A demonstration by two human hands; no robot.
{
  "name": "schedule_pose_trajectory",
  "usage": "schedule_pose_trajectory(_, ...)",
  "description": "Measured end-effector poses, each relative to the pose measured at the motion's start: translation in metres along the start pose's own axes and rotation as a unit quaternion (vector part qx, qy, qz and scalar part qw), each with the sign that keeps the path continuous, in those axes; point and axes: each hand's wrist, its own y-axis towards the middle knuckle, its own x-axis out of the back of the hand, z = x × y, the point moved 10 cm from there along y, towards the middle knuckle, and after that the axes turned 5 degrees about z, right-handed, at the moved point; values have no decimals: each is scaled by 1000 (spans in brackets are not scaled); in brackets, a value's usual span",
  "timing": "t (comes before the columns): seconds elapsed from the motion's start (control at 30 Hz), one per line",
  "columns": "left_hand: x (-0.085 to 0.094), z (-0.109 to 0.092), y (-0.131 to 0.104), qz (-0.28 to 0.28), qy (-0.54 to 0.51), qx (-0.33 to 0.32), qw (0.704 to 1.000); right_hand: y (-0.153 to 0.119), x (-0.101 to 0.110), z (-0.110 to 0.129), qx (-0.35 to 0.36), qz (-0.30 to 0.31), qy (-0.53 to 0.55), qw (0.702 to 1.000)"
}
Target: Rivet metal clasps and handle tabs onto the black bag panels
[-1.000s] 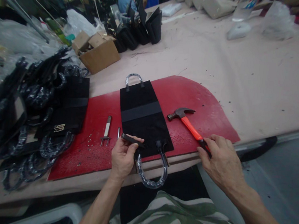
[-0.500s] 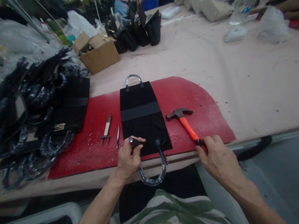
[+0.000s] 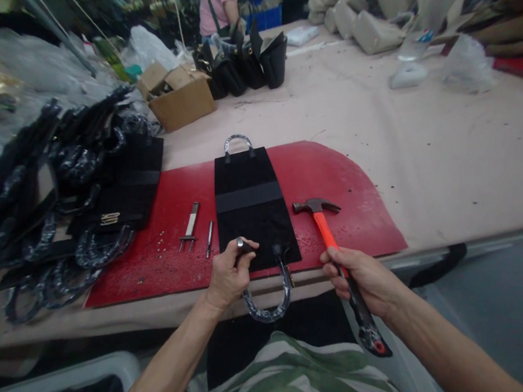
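A black bag panel [image 3: 257,173] lies across the red mat, with a plastic-wrapped handle [image 3: 240,138] at its far end and another plastic-wrapped handle [image 3: 271,315] hanging over the near edge. My left hand [image 3: 230,275] is closed on a short metal punch [image 3: 240,244] above the panel's near left corner; its tip is hidden. To the right, my right hand [image 3: 360,276] grips a claw hammer [image 3: 324,229] by its orange and black handle, the head over the mat. Left of the panel are a pronged metal tool [image 3: 190,229] and a thin metal rod [image 3: 210,239].
A heap of black bag parts with wrapped handles [image 3: 99,253] covers the left side. Behind it stands a cardboard box [image 3: 184,105], then several black bags [image 3: 272,62] near a person in pink [image 3: 217,5]. The red mat [image 3: 340,167] ends at the table's near edge.
My right hand has closed around the hammer's handle farther up, and the handle's butt now shows below the hand. My left hand keeps the punch in nearly the same place. The view has shifted slightly.
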Motion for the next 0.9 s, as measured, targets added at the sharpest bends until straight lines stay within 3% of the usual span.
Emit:
schedule_pose_trajectory(0.1,-2,-3,2,10,7,-5,1000,0,-3,9,18,-23,-31,999)
schedule_pose_trajectory(0.23,-5,-3,3,33,23,8,999,-23,-23,62,144,-53,-198,968)
schedule_pose_trajectory(0.3,-5,-3,4,39,25,13,999,-47,-42,96,237,-72,-330,911)
schedule_pose_trajectory(0.4,-5,-3,4,36,22,16,999,-81,-75,123,346,-94,-528,770)
schedule_pose_trajectory(0.5,-6,-4,4,31,20,7,999,-88,-96,116,352,-81,-674,645)
schedule_pose_trajectory(0.57,-6,-5,4,26,17,-1,1000,-88,-102,112,332,-72,-728,595)
schedule_pose_trajectory(0.63,-6,-5,4,22,14,-4,1000,-99,-109,122,353,-83,-729,580)
schedule_pose_trajectory(0.73,-6,-5,5,23,10,-2,1000,-135,-118,151,450,-147,-639,606)
schedule_pose_trajectory(0.8,-5,-6,6,22,12,-2,1000,-148,-121,155,495,-169,-601,605)
schedule_pose_trajectory(0.9,-4,-8,8,15,24,-9,1000,-121,-128,130,423,-103,-703,562)
